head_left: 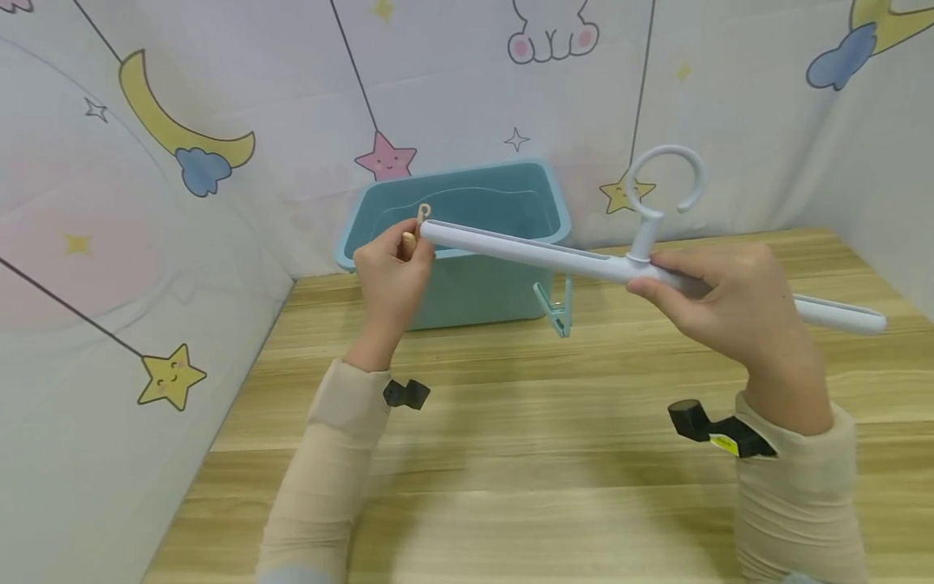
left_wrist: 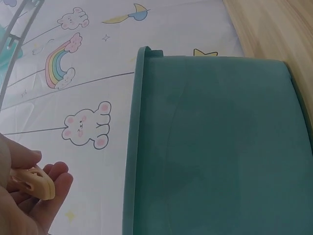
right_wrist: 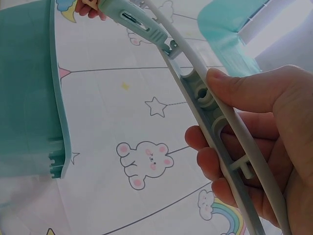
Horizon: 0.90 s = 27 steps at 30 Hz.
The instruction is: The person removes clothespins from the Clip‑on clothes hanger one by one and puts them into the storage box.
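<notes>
A white clothes hanger (head_left: pixel 540 253) with a round ring hook is tilted above the table, its right end lower. My right hand (head_left: pixel 737 308) grips its bar near the hook, the thumb on one side and the fingers around the other, as the right wrist view shows. From the bar's underside hangs a light green clothespin (head_left: pixel 560 310), seen close in the right wrist view (right_wrist: pixel 137 23). Beside the bar's left end, my left hand (head_left: pixel 394 264) pinches a beige clothespin (left_wrist: pixel 39 183) with a small hook. Whether that hook touches the bar I cannot tell.
Behind the hands a blue-green plastic bin (head_left: pixel 474 292) stands on the wooden table (head_left: pixel 511 454) against the back. What lies on its floor is hidden. White cloth walls (head_left: pixel 73 162) printed with stars and moons enclose the table's left, back and right.
</notes>
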### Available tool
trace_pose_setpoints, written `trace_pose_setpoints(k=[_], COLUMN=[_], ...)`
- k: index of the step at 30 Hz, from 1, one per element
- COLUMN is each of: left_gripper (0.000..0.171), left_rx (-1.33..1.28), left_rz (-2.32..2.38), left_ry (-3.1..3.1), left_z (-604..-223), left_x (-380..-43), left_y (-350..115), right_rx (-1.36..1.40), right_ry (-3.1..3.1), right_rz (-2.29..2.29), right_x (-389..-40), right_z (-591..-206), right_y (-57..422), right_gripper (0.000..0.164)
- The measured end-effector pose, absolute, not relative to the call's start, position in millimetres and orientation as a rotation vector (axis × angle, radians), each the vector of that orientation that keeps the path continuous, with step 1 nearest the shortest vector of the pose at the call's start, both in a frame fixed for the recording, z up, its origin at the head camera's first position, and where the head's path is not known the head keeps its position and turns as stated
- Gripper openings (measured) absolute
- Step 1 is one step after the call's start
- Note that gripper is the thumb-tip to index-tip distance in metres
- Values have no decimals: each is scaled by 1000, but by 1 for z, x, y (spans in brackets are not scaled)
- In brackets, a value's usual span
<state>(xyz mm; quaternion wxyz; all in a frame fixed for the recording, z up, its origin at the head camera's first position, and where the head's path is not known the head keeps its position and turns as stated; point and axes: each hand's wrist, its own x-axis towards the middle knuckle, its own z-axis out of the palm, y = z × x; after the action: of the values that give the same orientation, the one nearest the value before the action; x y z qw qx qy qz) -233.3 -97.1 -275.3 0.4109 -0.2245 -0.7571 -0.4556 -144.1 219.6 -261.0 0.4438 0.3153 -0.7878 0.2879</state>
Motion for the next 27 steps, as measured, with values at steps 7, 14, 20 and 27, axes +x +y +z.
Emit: trace_pose_setpoints(k=[7, 14, 20, 27], left_gripper=[18, 23, 26, 28], left_rx=[-430, -293, -252, -227], left_rz=[-1378, -1482, -1548, -1622], left_ry=[-2012, -2064, -2097, -2127], left_z=[-268, -264, -262, -265], left_x=[-241, -255, -265, -277], left_y=[-97, -97, -97, -99], right_rx=[795, 806, 807, 795], right_ry=[-1947, -1944, -1945, -1960], right_rz=[707, 715, 706, 696], right_x=[-145, -146, -146, -146], right_z=[-261, -261, -261, -261], right_y=[219, 219, 219, 221], right_gripper=[58, 56, 56, 58])
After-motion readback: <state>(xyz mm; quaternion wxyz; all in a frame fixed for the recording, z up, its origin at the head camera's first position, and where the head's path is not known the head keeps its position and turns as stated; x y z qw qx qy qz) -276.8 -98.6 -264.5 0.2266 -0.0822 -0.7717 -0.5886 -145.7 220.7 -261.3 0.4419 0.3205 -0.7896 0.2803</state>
